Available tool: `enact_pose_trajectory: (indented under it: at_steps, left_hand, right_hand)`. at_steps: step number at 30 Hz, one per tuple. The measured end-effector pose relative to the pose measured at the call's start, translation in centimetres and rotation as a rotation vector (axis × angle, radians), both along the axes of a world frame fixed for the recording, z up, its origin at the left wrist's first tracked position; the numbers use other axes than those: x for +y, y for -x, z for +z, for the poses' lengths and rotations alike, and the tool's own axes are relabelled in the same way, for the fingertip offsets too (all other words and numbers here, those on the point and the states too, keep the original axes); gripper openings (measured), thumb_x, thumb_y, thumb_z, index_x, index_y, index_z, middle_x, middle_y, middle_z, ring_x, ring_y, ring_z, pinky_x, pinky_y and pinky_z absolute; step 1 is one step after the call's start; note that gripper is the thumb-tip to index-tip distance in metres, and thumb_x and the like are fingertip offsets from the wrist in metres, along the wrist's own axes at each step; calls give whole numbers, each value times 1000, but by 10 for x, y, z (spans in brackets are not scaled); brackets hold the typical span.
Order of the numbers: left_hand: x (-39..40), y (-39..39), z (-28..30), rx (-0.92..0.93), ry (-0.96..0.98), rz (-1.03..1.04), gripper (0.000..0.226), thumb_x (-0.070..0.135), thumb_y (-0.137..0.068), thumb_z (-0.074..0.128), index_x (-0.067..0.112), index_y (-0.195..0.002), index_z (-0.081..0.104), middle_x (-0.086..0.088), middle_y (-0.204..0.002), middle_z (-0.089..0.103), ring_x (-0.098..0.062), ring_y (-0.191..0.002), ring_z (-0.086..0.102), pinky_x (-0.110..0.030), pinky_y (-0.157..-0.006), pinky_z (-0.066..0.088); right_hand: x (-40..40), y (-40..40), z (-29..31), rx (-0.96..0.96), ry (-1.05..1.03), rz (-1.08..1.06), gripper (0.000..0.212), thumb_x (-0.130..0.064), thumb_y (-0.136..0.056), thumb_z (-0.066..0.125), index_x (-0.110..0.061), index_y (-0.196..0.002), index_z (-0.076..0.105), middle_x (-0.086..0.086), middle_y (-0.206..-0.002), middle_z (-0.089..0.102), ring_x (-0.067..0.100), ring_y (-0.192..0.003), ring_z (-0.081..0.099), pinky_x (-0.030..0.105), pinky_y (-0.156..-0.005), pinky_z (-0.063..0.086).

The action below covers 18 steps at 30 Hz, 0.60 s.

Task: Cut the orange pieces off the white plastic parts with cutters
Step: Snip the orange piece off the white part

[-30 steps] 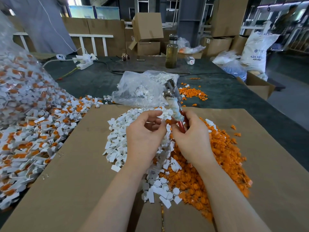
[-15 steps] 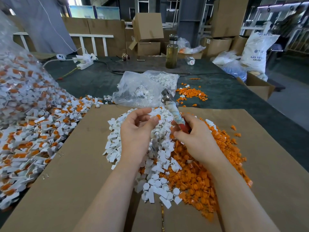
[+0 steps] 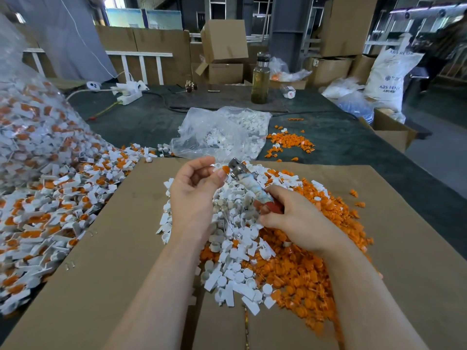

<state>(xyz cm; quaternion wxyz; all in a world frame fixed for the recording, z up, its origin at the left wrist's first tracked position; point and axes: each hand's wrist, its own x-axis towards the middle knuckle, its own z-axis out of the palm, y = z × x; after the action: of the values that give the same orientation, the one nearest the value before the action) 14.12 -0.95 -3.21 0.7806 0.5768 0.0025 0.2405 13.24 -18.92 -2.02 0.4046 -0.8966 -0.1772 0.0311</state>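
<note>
My left hand [image 3: 194, 193] pinches a small white plastic part with an orange piece [image 3: 224, 170] between thumb and fingertips. My right hand [image 3: 298, 221] grips the red-handled cutters [image 3: 243, 179], whose metal jaws point up-left and sit right beside the orange piece. Below both hands lies a heap of cut white parts [image 3: 232, 238], with a heap of cut orange pieces [image 3: 303, 261] to its right, all on flat cardboard [image 3: 113, 261]. A large spill of uncut white-and-orange parts [image 3: 50, 198] covers the left side.
A clear plastic bag of white parts [image 3: 222, 133] lies behind the cardboard, with loose orange pieces [image 3: 288, 142] to its right. At the left edge stands a big clear bag of uncut parts [image 3: 22, 117]. A bottle [image 3: 260, 79], a power strip and boxes stand farther back.
My left hand has moved up and left, lifting a part with an orange piece. The cutters have tilted down, bringing their jaws next to that part.
</note>
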Motion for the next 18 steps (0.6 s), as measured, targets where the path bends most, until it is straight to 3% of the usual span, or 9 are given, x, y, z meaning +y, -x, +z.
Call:
enact_pose_trajectory:
  at_steps: [6, 14, 18]
  left_hand:
    - [2, 0, 1, -16, 0, -26, 26, -5, -83, 70, 15, -99, 68, 7, -73, 63, -3, -69, 61, -20, -72, 55]
    - [5, -1, -1, -5, 12, -28, 26, -4, -83, 71, 16, -99, 68, 8, -70, 65, -4, -66, 61, -21, -72, 56]
    - [4, -1, 0, 12, 32, -33, 26, -6, -83, 70, 16, -97, 68, 5, -70, 63, -5, -65, 61, -21, -72, 55]
  right_hand:
    - [1, 2, 2, 44, 22, 5, 25, -21, -86, 67, -26, -106, 52, -3, -94, 61, 15, -87, 60, 35, -77, 48]
    - [6, 3, -3, -65, 82, -1, 10, -17, -89, 57, -12, -97, 61, 7, -80, 63, 13, -59, 49, 37, -57, 41]
    - [9, 3, -3, -64, 94, -10, 5, -17, -89, 59, -13, -91, 61, 8, -79, 63, 22, -67, 55, 42, -61, 44]
